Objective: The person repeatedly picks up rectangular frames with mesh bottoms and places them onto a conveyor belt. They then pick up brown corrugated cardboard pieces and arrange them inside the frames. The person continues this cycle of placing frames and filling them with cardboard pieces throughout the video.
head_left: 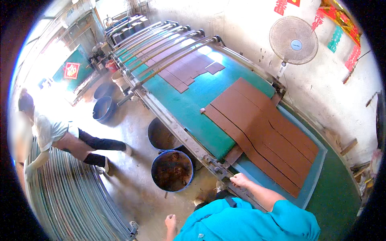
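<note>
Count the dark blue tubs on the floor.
4: the nearest tub, the tub just behind it, and, farther back, upper left, a third tub and a fourth tub. Others may be hidden.

The turquoise shirt [241, 221] has short, loose sleeves [295, 219]. The trousers [223, 195] are dark. Left hand [171, 220] and right hand [240, 180] are bare

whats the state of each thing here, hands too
Left hand: curled shut, nothing visible inside
Right hand: curled at machine frame, grip unclear
Green belt: partly covered
Brown sheet: slit lengthwise, across belt's end
Near bucket: open, brown residue inside
Fan: upright, spinning unclear
Co-worker: bending
</note>
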Demonstrator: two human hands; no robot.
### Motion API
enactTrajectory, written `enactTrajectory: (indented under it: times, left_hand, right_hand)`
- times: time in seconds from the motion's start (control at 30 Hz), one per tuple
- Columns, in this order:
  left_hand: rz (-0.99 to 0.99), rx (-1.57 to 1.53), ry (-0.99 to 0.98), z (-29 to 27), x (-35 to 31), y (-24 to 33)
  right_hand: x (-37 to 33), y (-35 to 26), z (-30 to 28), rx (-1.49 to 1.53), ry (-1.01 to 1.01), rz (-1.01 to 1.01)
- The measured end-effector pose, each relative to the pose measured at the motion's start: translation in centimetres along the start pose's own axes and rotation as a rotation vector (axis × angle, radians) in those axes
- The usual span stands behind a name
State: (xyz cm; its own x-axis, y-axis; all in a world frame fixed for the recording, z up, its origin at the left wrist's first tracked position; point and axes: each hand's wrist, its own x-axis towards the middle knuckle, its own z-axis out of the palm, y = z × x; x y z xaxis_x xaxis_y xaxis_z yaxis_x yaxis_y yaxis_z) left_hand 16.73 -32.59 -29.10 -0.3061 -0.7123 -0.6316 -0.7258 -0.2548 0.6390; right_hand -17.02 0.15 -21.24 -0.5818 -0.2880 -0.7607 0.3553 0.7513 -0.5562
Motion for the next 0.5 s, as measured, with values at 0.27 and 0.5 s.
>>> enactTrajectory:
  times: [0.27, 0.5]
  left_hand:
    - [0.569, 1.243, -0.431, -8.0, 2.9, -12.6]
    - [0.567, 1.225, -0.414, -7.4, 4.6, -8.7]
  right_hand:
    - [-2.0, -4.2, 2.0, -0.495, 0.272, -0.333]
    - [1.6, -12.9, -3.7, -0.542, 0.541, -0.498]
